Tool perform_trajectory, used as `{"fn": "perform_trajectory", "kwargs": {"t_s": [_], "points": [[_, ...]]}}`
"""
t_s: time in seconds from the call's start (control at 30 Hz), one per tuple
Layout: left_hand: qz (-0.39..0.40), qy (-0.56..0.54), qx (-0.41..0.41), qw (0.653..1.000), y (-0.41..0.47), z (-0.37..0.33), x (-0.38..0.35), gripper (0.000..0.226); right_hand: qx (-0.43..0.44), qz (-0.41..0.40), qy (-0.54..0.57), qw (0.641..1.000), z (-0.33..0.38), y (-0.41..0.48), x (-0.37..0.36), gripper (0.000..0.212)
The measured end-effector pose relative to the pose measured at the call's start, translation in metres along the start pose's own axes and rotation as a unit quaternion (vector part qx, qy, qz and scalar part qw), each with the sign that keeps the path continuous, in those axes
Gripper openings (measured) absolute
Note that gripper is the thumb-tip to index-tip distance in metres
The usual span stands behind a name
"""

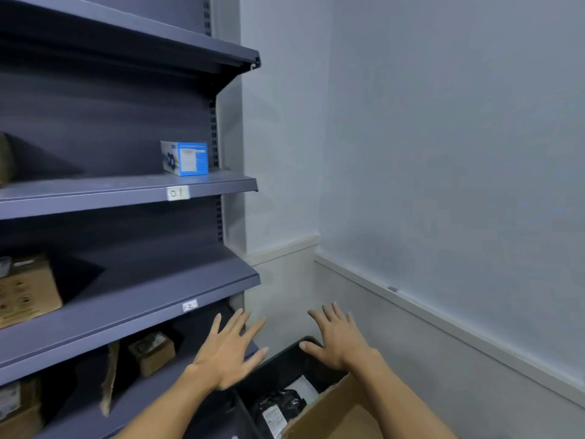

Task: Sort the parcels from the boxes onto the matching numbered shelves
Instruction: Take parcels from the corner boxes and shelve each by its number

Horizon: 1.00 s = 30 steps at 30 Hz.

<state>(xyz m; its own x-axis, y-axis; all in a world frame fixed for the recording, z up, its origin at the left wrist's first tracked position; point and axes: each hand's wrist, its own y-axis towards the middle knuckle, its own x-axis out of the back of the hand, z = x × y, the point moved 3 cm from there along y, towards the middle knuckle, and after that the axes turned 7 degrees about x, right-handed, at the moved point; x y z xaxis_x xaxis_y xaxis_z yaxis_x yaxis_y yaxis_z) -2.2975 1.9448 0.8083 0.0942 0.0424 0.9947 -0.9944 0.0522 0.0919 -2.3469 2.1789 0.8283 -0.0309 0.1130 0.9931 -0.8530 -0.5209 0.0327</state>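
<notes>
Plain pale blue-grey walls point(443, 137) meeting in a corner, nothing fancy. A whitish rail point(443, 324) runs along them low down, and the wall under it looks a bit greyer. A dark grey metal rack point(95, 122) fills the left side. The light's soft and even, kinda dim.

grey shelving point(95, 198) holds a blue box point(185, 158); cardboard box point(28, 289) one shelf lower.
</notes>
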Motion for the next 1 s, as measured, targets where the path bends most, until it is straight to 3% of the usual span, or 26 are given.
{"fn": "perform_trajectory", "kwargs": {"t_s": [0.37, 1.0], "points": [[0.031, -0.006, -0.064, 0.997, 0.046, -0.074, -0.011, 0.086, -0.055, 0.001, 0.021, 0.998, -0.075, -0.018, -0.013, 0.08], [0.033, -0.047, -0.164, 0.985, 0.197, -0.057, -0.023, 0.104, -0.15, 0.0, -0.017, 0.989, -0.108, 0.092, 0.01, 0.082]]}}
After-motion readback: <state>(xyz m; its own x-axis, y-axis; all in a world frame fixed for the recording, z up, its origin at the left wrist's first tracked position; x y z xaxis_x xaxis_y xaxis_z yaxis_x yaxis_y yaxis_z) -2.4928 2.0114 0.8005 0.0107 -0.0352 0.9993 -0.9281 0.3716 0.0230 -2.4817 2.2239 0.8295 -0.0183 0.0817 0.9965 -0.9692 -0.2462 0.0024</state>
